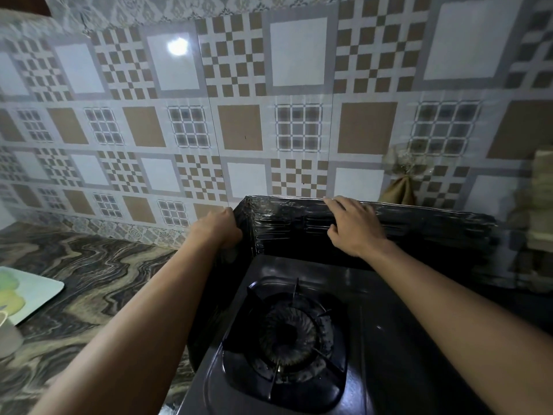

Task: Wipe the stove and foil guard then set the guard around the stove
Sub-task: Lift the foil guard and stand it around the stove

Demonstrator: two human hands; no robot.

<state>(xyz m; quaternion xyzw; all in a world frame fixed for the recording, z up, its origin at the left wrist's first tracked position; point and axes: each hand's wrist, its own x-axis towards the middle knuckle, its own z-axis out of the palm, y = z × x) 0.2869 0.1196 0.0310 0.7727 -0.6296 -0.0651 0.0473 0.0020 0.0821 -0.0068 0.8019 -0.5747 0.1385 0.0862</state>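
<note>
A dark gas stove with one burner in view fills the lower middle. The shiny, crinkled foil guard stands upright along its back and left side, folded at the back left corner. My left hand grips the left panel near that corner, fingers wrapped over its top edge. My right hand lies on the back panel with its fingers over the top edge. No cloth is in sight.
A patterned tile wall rises right behind the guard. Marbled countertop spreads to the left, with a pale tray and a cup edge at the far left. A tied bag and blurred items stand at the right.
</note>
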